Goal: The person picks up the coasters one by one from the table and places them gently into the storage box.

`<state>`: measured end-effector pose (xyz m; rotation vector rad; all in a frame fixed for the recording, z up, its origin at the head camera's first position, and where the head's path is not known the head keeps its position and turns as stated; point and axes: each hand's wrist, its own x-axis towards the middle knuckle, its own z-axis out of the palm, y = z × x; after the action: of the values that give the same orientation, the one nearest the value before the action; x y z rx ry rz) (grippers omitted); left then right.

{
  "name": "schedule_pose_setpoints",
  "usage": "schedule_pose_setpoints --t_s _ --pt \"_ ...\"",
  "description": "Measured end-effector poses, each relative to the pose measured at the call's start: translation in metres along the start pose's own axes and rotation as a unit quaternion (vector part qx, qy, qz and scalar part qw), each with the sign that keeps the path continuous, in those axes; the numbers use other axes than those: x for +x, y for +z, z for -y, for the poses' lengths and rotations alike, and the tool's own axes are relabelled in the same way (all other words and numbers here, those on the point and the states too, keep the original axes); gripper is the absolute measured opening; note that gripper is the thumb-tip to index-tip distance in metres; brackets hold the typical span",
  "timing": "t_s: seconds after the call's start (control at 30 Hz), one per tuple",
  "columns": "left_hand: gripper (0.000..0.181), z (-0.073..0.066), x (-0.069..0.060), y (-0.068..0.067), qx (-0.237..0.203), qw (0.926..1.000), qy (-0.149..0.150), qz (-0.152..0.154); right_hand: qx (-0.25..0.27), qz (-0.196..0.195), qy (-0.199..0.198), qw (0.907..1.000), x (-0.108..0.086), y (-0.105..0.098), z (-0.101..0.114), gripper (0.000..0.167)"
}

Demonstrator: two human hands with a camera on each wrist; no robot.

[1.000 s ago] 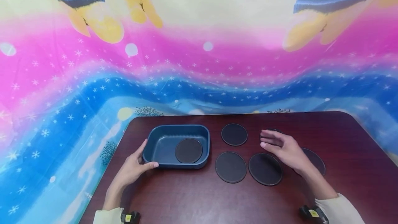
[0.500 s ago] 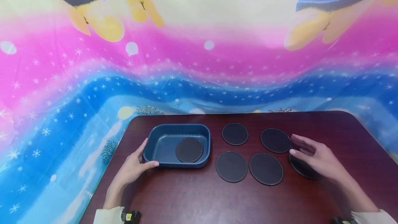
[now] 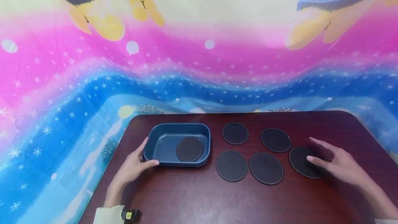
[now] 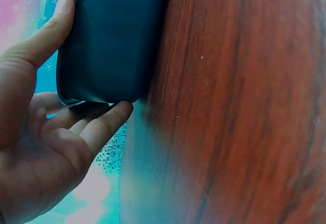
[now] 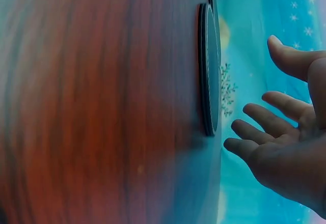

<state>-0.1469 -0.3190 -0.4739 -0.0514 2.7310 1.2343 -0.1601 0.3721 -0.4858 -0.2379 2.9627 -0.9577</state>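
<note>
My left hand [image 3: 132,165] holds the left end of a dark blue rectangular tub [image 3: 160,148], its thumb at the front rim and its fingers along the end. In the left wrist view the thumb [image 4: 56,25] lies against the tub's wall [image 4: 112,35]. Flat inside the tub, toward its right side, is a round black coaster [image 3: 189,149]. My right hand [image 3: 342,165] hovers with spread fingers over the rightmost coaster [image 3: 303,161], partly covering it. From the right wrist view, the fingers stay apart from the coaster [image 5: 210,71], whose edge looks layered.
Several more black coasters lie flat right of the tub: one at the back [image 3: 235,133], another back right [image 3: 275,140], a front one [image 3: 231,166] and its neighbour [image 3: 266,168]. The dark red-brown table [image 3: 217,199] ends at a patterned cloth [image 3: 202,61] behind.
My right hand has moved right, from over the back right coaster to the rightmost one, uncovering the former. The left hand and the tub have stayed put.
</note>
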Motion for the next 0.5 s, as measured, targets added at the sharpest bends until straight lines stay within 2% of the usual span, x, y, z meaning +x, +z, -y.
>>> schedule_pose_setpoints --t_s 0.3,0.5 --pt "0.110 -0.0012 -0.0002 -0.0007 0.004 1.0000 0.000 0.004 -0.013 0.036 0.009 0.9992 -0.0013 -0.0068 -0.0121 0.087" --pt "0.110 -0.0013 0.0001 -0.0010 0.008 1.0000 0.003 0.004 -0.016 0.057 -0.008 0.9982 -0.0015 -0.0020 -0.0114 0.091"
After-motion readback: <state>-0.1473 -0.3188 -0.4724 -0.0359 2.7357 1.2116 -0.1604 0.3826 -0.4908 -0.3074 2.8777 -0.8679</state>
